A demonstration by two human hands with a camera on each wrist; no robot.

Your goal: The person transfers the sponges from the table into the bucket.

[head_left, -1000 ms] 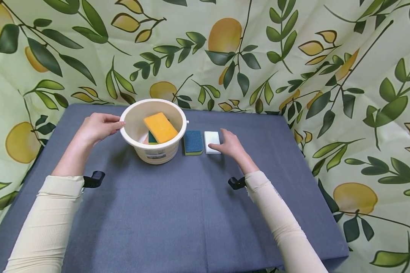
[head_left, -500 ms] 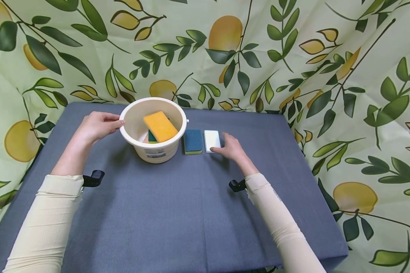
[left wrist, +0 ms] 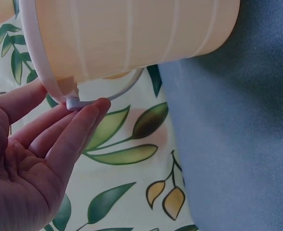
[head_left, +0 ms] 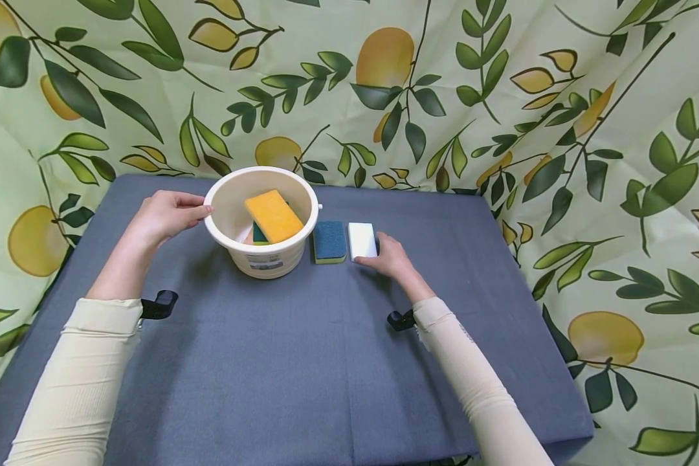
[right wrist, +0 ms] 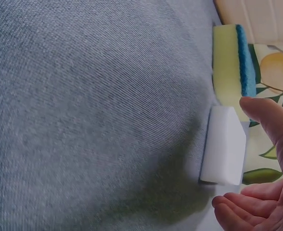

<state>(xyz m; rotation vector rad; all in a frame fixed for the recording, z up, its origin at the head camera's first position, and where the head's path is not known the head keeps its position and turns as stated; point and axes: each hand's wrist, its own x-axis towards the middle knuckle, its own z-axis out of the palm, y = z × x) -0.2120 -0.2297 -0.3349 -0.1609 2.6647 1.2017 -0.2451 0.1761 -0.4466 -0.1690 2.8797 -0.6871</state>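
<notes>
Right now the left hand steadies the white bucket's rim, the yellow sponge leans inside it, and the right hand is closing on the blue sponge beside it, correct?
Not quite. The right hand is at the white sponge, not the blue sponge lying between it and the bucket; the head view shows this. The rest holds: the left hand touches the rim and the yellow sponge leans inside.

A rectangular label [head_left: 265,263] is stuck on the outer wall of the white bucket [head_left: 291,255], on the side facing the near edge of the table; its print is too small and blurred to read. No other text, brand, number or sign can be read on any surface in the head view or either wrist view.
</notes>
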